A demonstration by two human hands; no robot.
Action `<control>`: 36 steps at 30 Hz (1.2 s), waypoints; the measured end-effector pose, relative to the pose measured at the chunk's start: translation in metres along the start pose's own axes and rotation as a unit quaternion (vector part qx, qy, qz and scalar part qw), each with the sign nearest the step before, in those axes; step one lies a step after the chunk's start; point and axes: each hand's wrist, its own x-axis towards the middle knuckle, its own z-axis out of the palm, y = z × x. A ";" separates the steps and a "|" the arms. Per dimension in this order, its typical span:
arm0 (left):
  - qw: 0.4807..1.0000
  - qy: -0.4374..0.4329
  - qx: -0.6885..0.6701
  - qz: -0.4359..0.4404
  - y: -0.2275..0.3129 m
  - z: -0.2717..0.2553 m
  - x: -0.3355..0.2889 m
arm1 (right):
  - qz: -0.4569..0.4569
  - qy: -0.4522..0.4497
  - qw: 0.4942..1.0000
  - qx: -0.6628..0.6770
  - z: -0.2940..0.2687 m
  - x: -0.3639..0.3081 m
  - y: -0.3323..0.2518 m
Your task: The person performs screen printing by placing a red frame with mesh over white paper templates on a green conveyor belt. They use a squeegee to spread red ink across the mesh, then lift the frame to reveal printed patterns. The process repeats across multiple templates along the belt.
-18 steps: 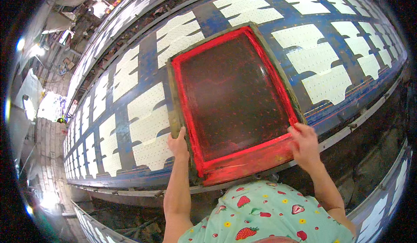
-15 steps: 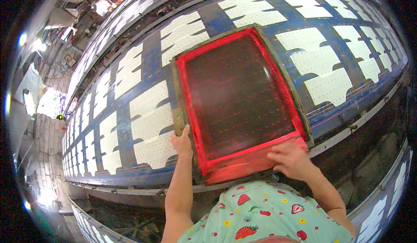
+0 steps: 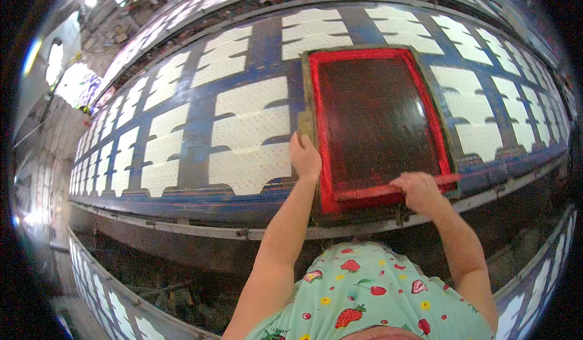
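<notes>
A screen-printing frame lies on the long printing table in front of me. Its dark mesh is bordered by bright red. My left hand is closed on the left rail of the frame, thumb pointing up along it. Across the near end of the mesh stretches a red-stained squeegee, a long narrow bar. My right hand grips it right of its middle, knuckles up. The fingertips behind the bar are hidden.
Rows of pale, dotted fabric pieces lie on the blue-stained table on both sides of the frame. A metal rail runs along the near table edge, in front of my body. Other tables with pale pieces stand beyond and behind.
My view has shifted. The frame now sits farther inside the table edge and looks less tilted. The squeegee appears as a narrower bar, its right end reaching past the frame's red border.
</notes>
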 end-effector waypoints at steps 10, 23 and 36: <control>0.999 -0.018 -0.030 -0.004 0.001 0.001 -0.001 | 0.034 0.030 0.998 -0.042 0.025 -0.034 -0.019; 0.999 -0.029 -0.026 0.003 0.012 -0.007 -0.003 | -0.025 0.189 0.979 -0.073 0.043 0.093 0.076; 0.994 -0.044 -0.059 -0.084 0.022 -0.004 -0.003 | -0.059 0.247 0.960 -0.116 0.027 0.345 0.226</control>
